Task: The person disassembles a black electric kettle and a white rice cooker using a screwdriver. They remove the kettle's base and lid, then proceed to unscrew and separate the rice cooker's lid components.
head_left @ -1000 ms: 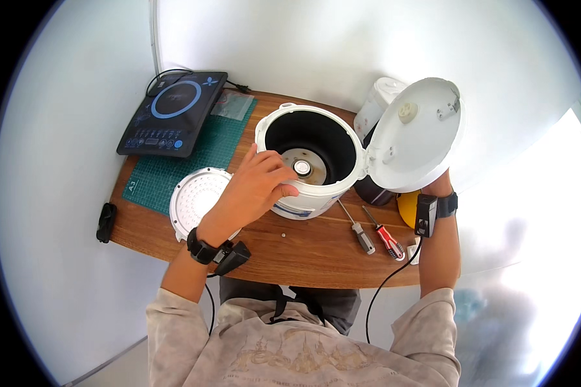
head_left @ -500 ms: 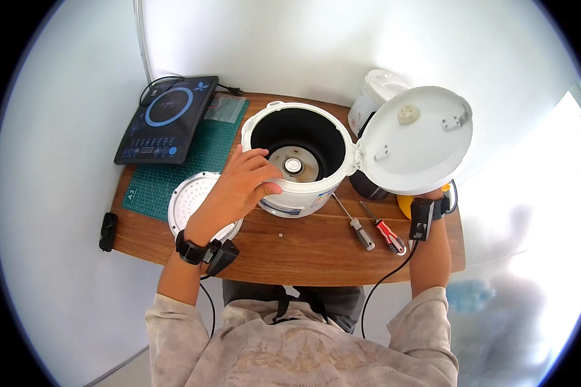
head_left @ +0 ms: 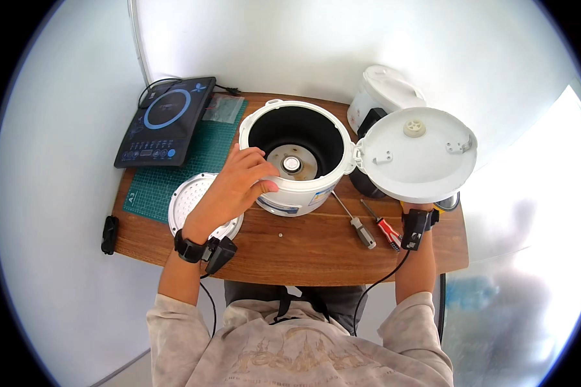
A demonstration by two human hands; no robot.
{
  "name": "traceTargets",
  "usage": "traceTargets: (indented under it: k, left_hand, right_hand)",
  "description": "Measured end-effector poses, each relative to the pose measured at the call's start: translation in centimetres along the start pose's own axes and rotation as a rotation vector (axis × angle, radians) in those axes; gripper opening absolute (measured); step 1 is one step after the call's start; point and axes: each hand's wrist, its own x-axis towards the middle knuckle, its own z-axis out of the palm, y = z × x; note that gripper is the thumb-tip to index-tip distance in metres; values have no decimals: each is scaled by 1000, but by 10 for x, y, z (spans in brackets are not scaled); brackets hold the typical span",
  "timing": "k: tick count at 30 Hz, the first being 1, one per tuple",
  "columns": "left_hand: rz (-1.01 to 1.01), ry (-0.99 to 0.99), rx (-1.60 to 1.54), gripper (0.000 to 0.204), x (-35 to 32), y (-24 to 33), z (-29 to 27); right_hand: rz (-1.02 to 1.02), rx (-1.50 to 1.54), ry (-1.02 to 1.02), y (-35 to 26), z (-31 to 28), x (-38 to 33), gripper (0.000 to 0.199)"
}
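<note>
A white rice cooker [head_left: 290,187] stands on the table with its dark inside showing and a round metal disc at its bottom. My left hand [head_left: 245,175] grips its near left rim, thumb outside and fingers over the edge. On the right the cooker's white lid [head_left: 413,164] hangs open from its hinge, inner face up. My right hand [head_left: 414,206] is beneath the lid's near edge; its fingers are hidden. Under my left forearm lies a white perforated round plate [head_left: 188,197]. Two screwdrivers, one grey-handled [head_left: 363,232] and one red-handled [head_left: 388,233], lie right of the cooker.
A black induction cooktop [head_left: 164,122] sits at the left, partly over a green cutting mat [head_left: 150,190]. Behind the lid stands another white appliance [head_left: 387,90]. A small light piece [head_left: 280,235] lies near the front edge. A black object [head_left: 110,235] is at the left edge.
The lid has tilted further down and outward to the right. My right hand and wrist have shifted slightly left beneath it. My left hand keeps its place on the rim.
</note>
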Motion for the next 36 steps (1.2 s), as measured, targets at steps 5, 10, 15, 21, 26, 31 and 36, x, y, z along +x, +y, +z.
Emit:
traceTargets:
  k: [5,10,15,21,26,31,36]
  left_hand:
    - [-65,-60,4,15,-1,-3,0]
    - [-145,-187,24,16,4,-9,-9]
    - [-138,-141,-39,14,8,-27,-15]
    - [-153,-168,41,17,18,-45,-28]
    - [-149,-137,68,16,22,-54,-29]
    - [-102,-89,104,16,20,-56,-21]
    - [-58,15,117,17,13,-63,-12]
  right_hand:
    - [-3,4,35,-5,-11,-15,33]
    - [-38,1,94,-18,-37,-25,33]
    - [-35,-3,121,-22,-49,-37,33]
    - [1,15,115,-10,-44,-51,33]
    - [26,34,100,-2,-39,-70,33]
    - [28,54,73,10,-35,-100,33]
    - [37,75,33,24,-29,-130,33]
